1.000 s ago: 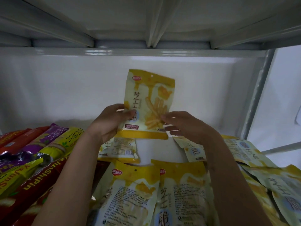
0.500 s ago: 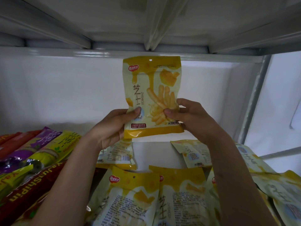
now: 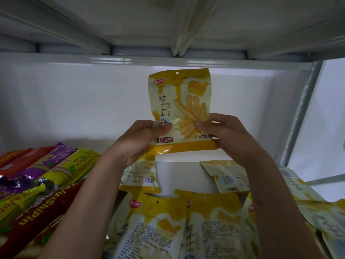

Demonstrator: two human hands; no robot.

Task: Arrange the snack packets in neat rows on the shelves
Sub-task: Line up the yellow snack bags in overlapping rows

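- Yellow packet (image 3: pixel 180 111) now rides higher than a second ago, upright above the shelf (image 3: pixel 177 169), apparently about to be stood in a back row.
- Left hand (image 3: pixel 139 141) and right hand (image 3: pixel 225 136) pinch its lower corners, fingers (image 3: pixel 202 126) curled closed on the foil.

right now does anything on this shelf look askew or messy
Yes. Behind the held packet, two yellow packets lie tilted, apart and face up on the shelf, not in a row. More yellow packets on the right overlap crookedly.
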